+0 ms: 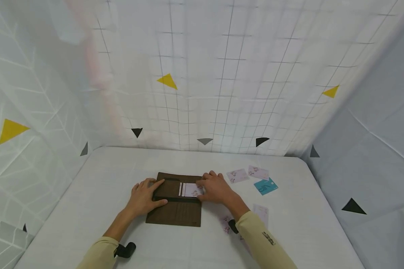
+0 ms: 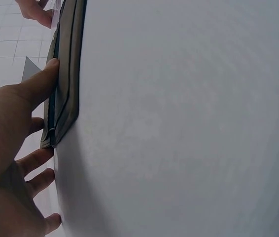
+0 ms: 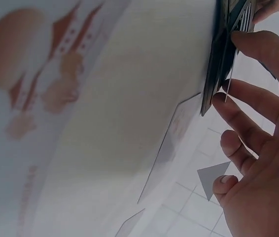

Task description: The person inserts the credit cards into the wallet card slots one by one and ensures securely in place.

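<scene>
A brown wallet (image 1: 175, 216) lies spread open on the white table, its fold running across. Pale cards sit staggered in its upper half, white edges showing. At the left side, my left hand (image 1: 140, 198) rests on the wallet with thumb and forefinger stretched over it; the left wrist view shows its other fingertips beside the wallet's edge. My right hand (image 1: 218, 189) pinches a pale pink-patterned card (image 1: 191, 189) at the wallet's right side. The thin edge of that card (image 3: 229, 81) shows between thumb and fingers in the right wrist view.
Two pink-patterned cards (image 1: 237, 175) and a teal VIP card (image 1: 265, 186) lie right of the wallet. More pale cards (image 1: 262, 213) lie around and under the right forearm, partly hidden. White sheeting (image 1: 202, 112) stands behind the table and at both sides.
</scene>
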Action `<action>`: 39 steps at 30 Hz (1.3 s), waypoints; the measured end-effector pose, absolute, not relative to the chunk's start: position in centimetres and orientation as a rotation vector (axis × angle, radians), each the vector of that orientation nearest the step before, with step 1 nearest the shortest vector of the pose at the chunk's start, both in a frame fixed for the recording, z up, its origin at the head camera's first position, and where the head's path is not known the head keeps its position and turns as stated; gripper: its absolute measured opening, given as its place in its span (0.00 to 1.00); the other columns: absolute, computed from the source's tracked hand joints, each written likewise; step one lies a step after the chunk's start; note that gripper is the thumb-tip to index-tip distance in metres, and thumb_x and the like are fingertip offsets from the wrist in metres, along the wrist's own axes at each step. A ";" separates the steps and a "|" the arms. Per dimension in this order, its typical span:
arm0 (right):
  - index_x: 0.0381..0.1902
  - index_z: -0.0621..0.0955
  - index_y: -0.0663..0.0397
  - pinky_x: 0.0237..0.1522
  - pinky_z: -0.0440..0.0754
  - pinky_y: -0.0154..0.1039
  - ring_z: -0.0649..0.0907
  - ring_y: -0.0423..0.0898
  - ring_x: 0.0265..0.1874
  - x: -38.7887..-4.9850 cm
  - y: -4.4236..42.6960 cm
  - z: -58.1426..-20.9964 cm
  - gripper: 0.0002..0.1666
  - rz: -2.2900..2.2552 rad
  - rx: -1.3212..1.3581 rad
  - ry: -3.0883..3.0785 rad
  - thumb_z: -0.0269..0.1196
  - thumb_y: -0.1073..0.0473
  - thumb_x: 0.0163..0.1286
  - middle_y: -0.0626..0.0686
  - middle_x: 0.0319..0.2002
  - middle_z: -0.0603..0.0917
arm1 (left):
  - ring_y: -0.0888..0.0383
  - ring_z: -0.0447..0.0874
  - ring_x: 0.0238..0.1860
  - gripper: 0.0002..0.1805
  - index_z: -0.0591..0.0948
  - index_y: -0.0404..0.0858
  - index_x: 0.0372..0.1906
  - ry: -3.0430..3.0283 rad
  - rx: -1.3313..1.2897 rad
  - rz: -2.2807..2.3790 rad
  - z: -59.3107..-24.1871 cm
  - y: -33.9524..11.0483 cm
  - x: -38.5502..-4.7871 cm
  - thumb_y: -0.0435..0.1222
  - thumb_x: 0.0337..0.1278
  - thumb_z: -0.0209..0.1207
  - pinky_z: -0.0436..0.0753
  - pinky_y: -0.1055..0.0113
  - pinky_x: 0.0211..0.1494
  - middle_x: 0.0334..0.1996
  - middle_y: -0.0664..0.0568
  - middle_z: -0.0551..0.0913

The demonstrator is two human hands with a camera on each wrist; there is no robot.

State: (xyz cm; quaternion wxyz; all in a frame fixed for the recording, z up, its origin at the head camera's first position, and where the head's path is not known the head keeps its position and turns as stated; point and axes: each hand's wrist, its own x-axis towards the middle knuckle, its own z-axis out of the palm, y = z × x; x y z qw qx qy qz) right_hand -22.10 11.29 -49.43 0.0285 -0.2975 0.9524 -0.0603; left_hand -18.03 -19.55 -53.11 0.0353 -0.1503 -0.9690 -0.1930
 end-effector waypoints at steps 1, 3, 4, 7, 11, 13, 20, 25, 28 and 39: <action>0.60 0.83 0.40 0.45 0.70 0.47 0.74 0.46 0.49 -22.1 11.3 -49.4 0.31 -0.179 -0.918 2.937 0.70 0.36 0.61 0.46 0.52 0.81 | 0.32 0.68 0.65 0.45 0.70 0.49 0.74 -2.978 -0.463 -0.593 -53.1 -19.5 -18.0 0.62 0.53 0.67 0.58 0.28 0.67 0.64 0.40 0.70; 0.61 0.83 0.39 0.45 0.70 0.47 0.73 0.46 0.49 -22.2 11.2 -49.5 0.32 -0.165 -0.919 2.939 0.69 0.36 0.61 0.46 0.52 0.81 | 0.32 0.68 0.65 0.45 0.70 0.49 0.74 -2.978 -0.463 -0.595 -53.2 -19.5 -18.0 0.62 0.53 0.68 0.58 0.28 0.67 0.64 0.40 0.70; 0.61 0.83 0.39 0.45 0.70 0.47 0.73 0.46 0.48 -22.2 11.1 -49.6 0.32 -0.160 -0.922 2.940 0.69 0.36 0.61 0.46 0.52 0.81 | 0.32 0.68 0.65 0.45 0.70 0.49 0.74 -2.980 -0.461 -0.597 -53.2 -19.5 -18.0 0.62 0.53 0.68 0.58 0.28 0.67 0.64 0.40 0.70; 0.61 0.83 0.38 0.45 0.70 0.46 0.73 0.45 0.48 -22.3 10.9 -49.8 0.32 -0.147 -0.924 2.948 0.69 0.36 0.61 0.46 0.52 0.81 | 0.32 0.68 0.65 0.45 0.70 0.48 0.74 -2.981 -0.459 -0.594 -53.2 -19.4 -18.0 0.62 0.53 0.68 0.58 0.27 0.67 0.64 0.40 0.70; 0.61 0.82 0.37 0.45 0.70 0.46 0.73 0.45 0.49 -22.3 10.5 -50.0 0.32 -0.144 -0.902 2.947 0.70 0.36 0.61 0.46 0.53 0.80 | 0.31 0.69 0.65 0.45 0.71 0.48 0.74 -2.973 -0.458 -0.596 -53.2 -19.4 -17.9 0.61 0.53 0.68 0.58 0.27 0.66 0.64 0.40 0.71; 0.61 0.82 0.37 0.44 0.70 0.46 0.74 0.45 0.48 -22.2 10.5 -49.9 0.32 -0.152 -0.884 2.951 0.70 0.35 0.61 0.46 0.52 0.80 | 0.31 0.69 0.65 0.45 0.71 0.48 0.74 -2.970 -0.457 -0.598 -53.2 -19.4 -17.9 0.62 0.53 0.68 0.59 0.28 0.66 0.64 0.40 0.71; 0.62 0.81 0.37 0.47 0.72 0.48 0.75 0.46 0.50 -22.1 11.5 -50.2 0.36 -0.155 -0.800 2.982 0.69 0.31 0.59 0.45 0.52 0.80 | 0.32 0.68 0.65 0.45 0.70 0.48 0.74 -2.970 -0.465 -0.606 -53.2 -19.3 -17.9 0.62 0.53 0.67 0.58 0.28 0.67 0.64 0.40 0.70; 0.58 0.83 0.38 0.49 0.72 0.50 0.76 0.46 0.51 -22.0 12.1 -50.1 0.34 -0.182 -0.772 2.993 0.71 0.31 0.57 0.45 0.53 0.81 | 0.32 0.69 0.65 0.45 0.71 0.48 0.74 -2.962 -0.462 -0.591 -53.2 -19.5 -17.9 0.61 0.53 0.68 0.59 0.27 0.66 0.64 0.40 0.70; 0.56 0.84 0.39 0.49 0.72 0.49 0.76 0.46 0.52 -22.1 12.3 -50.1 0.33 -0.183 -0.789 2.998 0.71 0.31 0.57 0.45 0.53 0.81 | 0.31 0.69 0.65 0.45 0.71 0.48 0.74 -2.957 -0.460 -0.594 -53.2 -19.5 -17.9 0.61 0.53 0.68 0.58 0.27 0.66 0.64 0.40 0.70; 0.55 0.84 0.38 0.46 0.72 0.46 0.76 0.45 0.51 -22.2 12.1 -50.2 0.33 -0.178 -0.854 3.011 0.70 0.30 0.58 0.44 0.52 0.81 | 0.31 0.68 0.65 0.45 0.71 0.47 0.74 -2.960 -0.458 -0.604 -53.3 -19.4 -17.9 0.61 0.53 0.68 0.57 0.27 0.67 0.64 0.40 0.71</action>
